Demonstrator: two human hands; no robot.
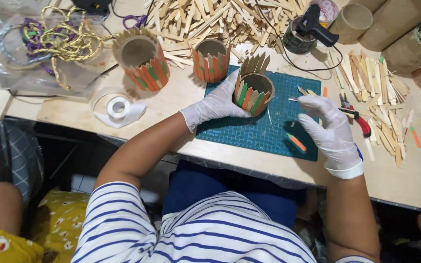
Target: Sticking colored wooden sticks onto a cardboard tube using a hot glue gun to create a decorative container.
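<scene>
My left hand (216, 103), in a white glove, grips a cardboard tube (253, 90) clad in green, orange and plain wooden sticks. The tube leans on the green cutting mat (269, 131). My gloved right hand (328, 127) hovers over the mat's right edge, fingers curled, pinching a thin metal tool (293, 100) at its tip. An orange stick (296, 142) lies on the mat just left of that hand. Red-handled pliers (355, 117) lie just right of it.
Two more stick-covered tubes (142, 59) (211, 59) stand behind the mat. A heap of plain sticks (220, 19), a black glue gun (313, 24), bare cardboard tubes (354, 20), loose sticks (381, 97), a tape roll (118, 108) and gold cord (64, 36) crowd the wooden table (171, 97).
</scene>
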